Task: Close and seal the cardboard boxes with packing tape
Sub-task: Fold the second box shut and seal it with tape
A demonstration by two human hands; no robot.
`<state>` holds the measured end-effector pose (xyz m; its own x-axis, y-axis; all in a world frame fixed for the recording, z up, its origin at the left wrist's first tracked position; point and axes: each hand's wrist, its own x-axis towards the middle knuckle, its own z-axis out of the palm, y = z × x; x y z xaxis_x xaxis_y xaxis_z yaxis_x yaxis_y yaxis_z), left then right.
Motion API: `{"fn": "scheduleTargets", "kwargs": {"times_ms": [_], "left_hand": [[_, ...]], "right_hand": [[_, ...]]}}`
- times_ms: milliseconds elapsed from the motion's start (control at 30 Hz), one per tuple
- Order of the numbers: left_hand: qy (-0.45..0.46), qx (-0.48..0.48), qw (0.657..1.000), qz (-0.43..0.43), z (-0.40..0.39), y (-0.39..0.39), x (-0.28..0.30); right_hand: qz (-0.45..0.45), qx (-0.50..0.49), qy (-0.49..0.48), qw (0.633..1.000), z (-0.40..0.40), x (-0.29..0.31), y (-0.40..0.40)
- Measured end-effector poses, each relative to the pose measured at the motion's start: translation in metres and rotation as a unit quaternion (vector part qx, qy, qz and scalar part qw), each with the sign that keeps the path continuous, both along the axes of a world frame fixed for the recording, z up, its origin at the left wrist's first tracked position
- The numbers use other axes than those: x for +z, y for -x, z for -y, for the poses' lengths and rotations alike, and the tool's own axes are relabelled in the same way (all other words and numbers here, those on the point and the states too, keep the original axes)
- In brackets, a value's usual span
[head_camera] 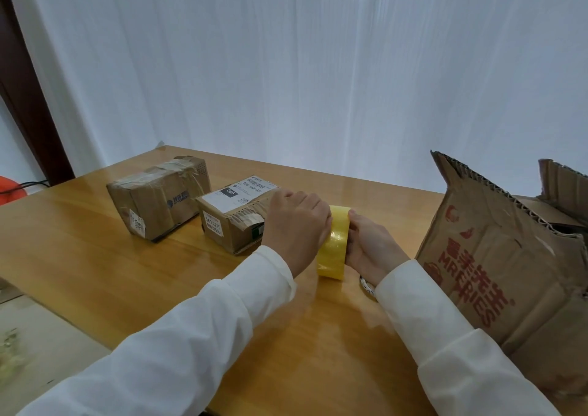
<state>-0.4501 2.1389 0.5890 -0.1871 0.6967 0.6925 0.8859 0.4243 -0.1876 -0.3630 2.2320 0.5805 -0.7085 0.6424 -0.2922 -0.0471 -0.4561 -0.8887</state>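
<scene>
White curtains hang behind a wooden tabletop (95, 256). At its middle stands a yellow tape roll (334, 243), on edge, gripped from both sides: the left hand (296, 228) curls over one face, the right hand (369, 247) clasps the other. No loose tape end shows; fingertips are hidden behind the roll. Just beyond, a small box (235, 221) with a torn front appears unsealed. Farther left, a second box (159, 196) already looks taped. On the right, a large box (496, 256) stands open, partly cut off. Sealing seems barely begun
</scene>
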Motion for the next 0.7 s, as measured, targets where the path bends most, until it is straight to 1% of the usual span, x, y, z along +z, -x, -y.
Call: {"fn": "scheduleTargets", "kwargs": {"times_ms": [67,133,233,267,300,367,400,433,467,533,600,700], "left_hand": [[0.004,-0.004,1.0,-0.015,-0.003,-0.002,0.0],[0.033,0.002,0.999,-0.018,-0.005,-0.002,0.002],[0.06,0.019,0.998,0.006,-0.005,0.004,0.01],[0.072,0.015,0.997,0.037,-0.006,0.006,0.014],[0.081,0.01,0.993,0.086,-0.009,0.01,0.017],[0.103,0.004,0.975,0.198,-0.011,0.019,0.024],[0.099,-0.005,0.966,0.237,-0.011,0.021,0.025],[0.094,-0.018,0.961,0.258,-0.01,0.023,0.026],[0.089,-0.031,0.958,0.271,-0.009,0.024,0.025],[0.082,-0.04,0.95,0.299,-0.006,0.027,0.023],[0.074,-0.028,0.935,0.346,-0.004,0.027,0.019],[0.053,-0.012,0.913,0.403,-0.004,0.025,0.017]], "right_hand": [[0.004,-0.001,-0.001,1.0,0.0,0.0,0.0],[0.004,0.002,0.001,1.0,0.0,0.001,0.0],[-0.014,0.036,-0.015,0.999,0.003,0.0,0.0],[-0.014,0.069,-0.044,0.997,0.005,-0.001,-0.001],[0.001,0.105,-0.1,0.989,0.006,-0.003,-0.003],[0.051,0.177,-0.244,0.952,0.009,-0.006,-0.009],[0.069,0.189,-0.287,0.937,0.01,-0.005,-0.011],[0.068,0.186,-0.304,0.932,0.009,-0.006,-0.012],[0.057,0.177,-0.301,0.935,0.008,-0.006,-0.013],[0.026,0.163,-0.27,0.948,0.008,-0.004,-0.013],[0.011,0.161,-0.258,0.952,0.009,-0.002,-0.014],[0.012,0.163,-0.264,0.95,0.009,-0.002,-0.014]]}}
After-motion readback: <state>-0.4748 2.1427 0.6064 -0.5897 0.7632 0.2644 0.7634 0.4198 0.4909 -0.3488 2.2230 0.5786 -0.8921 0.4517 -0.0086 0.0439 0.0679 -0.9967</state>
